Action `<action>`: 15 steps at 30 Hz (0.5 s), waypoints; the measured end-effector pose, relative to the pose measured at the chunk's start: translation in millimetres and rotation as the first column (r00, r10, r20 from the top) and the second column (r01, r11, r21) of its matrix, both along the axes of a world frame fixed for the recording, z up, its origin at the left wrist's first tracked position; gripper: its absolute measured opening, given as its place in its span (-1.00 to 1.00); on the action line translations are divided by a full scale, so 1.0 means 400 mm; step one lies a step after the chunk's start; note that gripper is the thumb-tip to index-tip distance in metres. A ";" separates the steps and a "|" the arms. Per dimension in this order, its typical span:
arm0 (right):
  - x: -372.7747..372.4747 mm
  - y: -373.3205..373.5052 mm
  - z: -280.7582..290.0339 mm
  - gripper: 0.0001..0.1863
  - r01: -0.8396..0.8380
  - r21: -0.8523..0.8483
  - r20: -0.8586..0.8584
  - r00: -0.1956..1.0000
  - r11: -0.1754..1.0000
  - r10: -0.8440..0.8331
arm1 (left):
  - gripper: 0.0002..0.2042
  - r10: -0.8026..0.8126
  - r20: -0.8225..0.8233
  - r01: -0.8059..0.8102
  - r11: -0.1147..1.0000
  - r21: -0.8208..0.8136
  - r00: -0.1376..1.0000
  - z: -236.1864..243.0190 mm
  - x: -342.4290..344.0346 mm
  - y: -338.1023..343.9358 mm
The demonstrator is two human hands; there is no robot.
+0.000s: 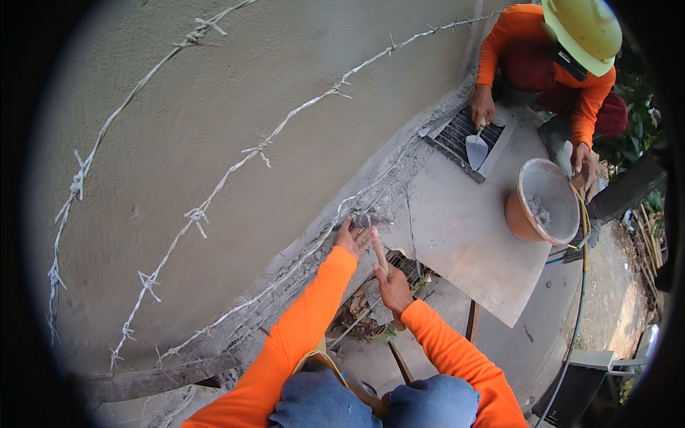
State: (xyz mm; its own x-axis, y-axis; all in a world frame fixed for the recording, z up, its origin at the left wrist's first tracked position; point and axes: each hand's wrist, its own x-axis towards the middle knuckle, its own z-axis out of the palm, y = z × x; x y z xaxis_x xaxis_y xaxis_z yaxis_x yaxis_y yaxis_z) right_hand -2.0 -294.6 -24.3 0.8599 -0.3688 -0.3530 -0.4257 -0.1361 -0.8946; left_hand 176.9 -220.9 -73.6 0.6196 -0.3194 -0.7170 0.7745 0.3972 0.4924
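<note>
Tool handle (379, 250): matt wood
Wall (285, 57): matt cement render
Barbed wire (197, 215): rough, crusted metal
Bucket (524, 221): dusty plastic
Hard hat (586, 36): glossy plastic
Trowel blade (477, 151): smooth metal

Left sleeve (303, 314): bright orange, long, lower centre of frame, ending at the wrist, narrowing toward the cuff. Right sleeve (460, 353): same orange, also to the wrist, lower right of centre. Left hand (350, 239) and right hand (394, 289), mid-frame: both bare. Trousers (321, 399), bottom edge: blue, denim-like, rounded over the knees, lightly creased
</note>
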 end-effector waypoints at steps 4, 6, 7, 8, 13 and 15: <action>-0.039 0.009 0.035 -0.53 0.113 0.062 -0.001 0.994 0.992 -0.114 | -0.76 -0.002 -0.069 0.007 0.997 0.073 0.998 -0.012 -0.009 0.062; -0.068 0.025 0.036 -0.52 0.210 0.169 0.105 0.968 0.963 -0.229 | -0.80 -0.054 -0.046 0.061 0.982 0.179 0.997 -0.019 -0.047 0.125; -0.087 0.030 0.029 -0.52 0.225 0.183 0.114 0.962 0.957 -0.248 | -0.81 -0.085 -0.030 0.089 0.973 0.212 0.996 -0.023 -0.066 0.165; -0.097 0.036 0.017 -0.52 0.240 0.195 0.124 0.956 0.951 -0.266 | -0.81 -0.116 -0.048 0.125 0.957 0.264 0.992 -0.023 -0.071 0.199; -0.203 0.051 -0.093 -0.45 0.193 0.356 -0.097 0.981 0.914 -0.169 | -0.76 -0.092 -0.044 0.093 0.995 0.027 0.995 -0.030 -0.086 0.268; -0.250 0.083 -0.135 -0.44 0.236 0.506 -0.312 0.947 0.830 -0.079 | -0.75 -0.114 -0.045 0.116 0.992 0.048 0.992 -0.029 -0.080 0.259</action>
State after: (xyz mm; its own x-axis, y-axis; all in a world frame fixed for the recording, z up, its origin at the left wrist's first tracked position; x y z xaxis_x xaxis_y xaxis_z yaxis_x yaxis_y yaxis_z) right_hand -102.1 -261.2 -78.4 0.6501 -0.1791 -0.7384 -0.6307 0.4147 -0.6559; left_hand 144.8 -117.3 -85.2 0.5502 -0.3495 -0.7584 0.8338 0.2798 0.4759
